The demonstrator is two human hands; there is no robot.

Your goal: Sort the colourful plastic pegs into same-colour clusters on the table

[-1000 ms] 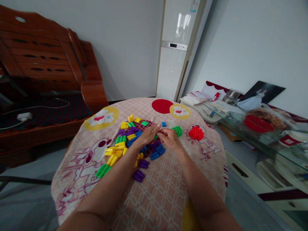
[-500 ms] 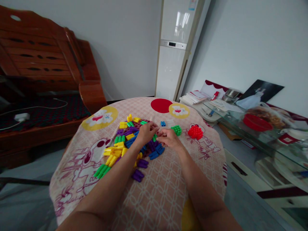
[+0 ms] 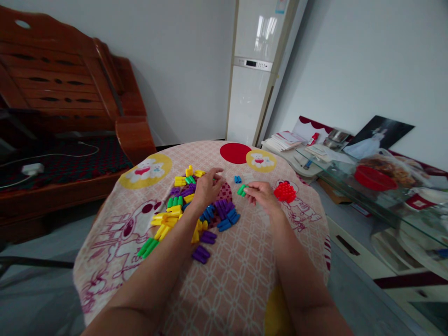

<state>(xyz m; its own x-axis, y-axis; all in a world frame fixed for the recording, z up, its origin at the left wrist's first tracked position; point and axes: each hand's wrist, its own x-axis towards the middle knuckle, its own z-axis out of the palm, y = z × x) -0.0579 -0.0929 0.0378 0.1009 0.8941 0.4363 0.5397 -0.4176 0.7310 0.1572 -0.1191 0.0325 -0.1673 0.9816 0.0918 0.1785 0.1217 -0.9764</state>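
Between the thumb and fingers of my right hand (image 3: 261,195) is a green plastic building piece (image 3: 241,190), made of joined tubes. My left hand (image 3: 208,186) hovers at the far side of a loose pile, its fingers apart with nothing visible in them. Under and around it lie yellow pieces (image 3: 174,211), purple pieces (image 3: 224,207), blue pieces (image 3: 229,219) and other green pieces (image 3: 175,201). My left forearm hides part of the pile. Just right of my right hand sits a red knobbly cluster (image 3: 284,192).
A patterned cloth (image 3: 231,270) covers the round table. One small blue piece (image 3: 237,179) lies apart beyond the hands, beside a whitish item (image 3: 248,178). To the right stands a glass-topped cabinet (image 3: 336,172) with papers and a red bowl (image 3: 375,178). A wooden bench (image 3: 70,93) is at left.
My right hand has moved right, away from my left, carrying the green piece. It now covers the green knobbly cluster. My left hand has shifted slightly left and its fingers have spread.
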